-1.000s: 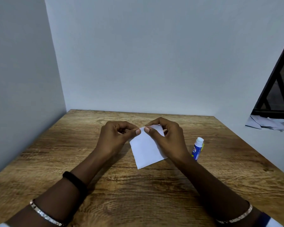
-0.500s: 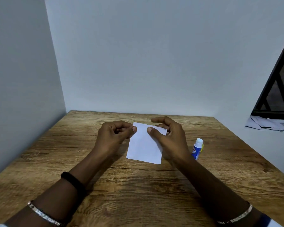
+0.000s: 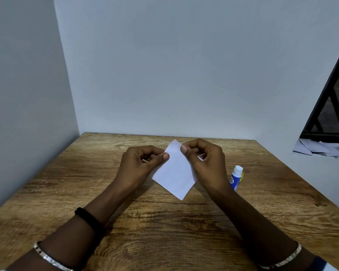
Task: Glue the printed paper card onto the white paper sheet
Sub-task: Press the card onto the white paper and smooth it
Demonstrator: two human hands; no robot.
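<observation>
Both hands, left hand [image 3: 138, 165] and right hand [image 3: 205, 163], pinch white paper [image 3: 174, 173] between thumb and fingers above tabletop [image 3: 164, 231]; glue stick [image 3: 236, 178] upright just right.

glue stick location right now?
In the head view the glue stick stands upright on the wooden table, at the person's right, just beyond the right hand, which with the left hand pinches the white paper.
</observation>
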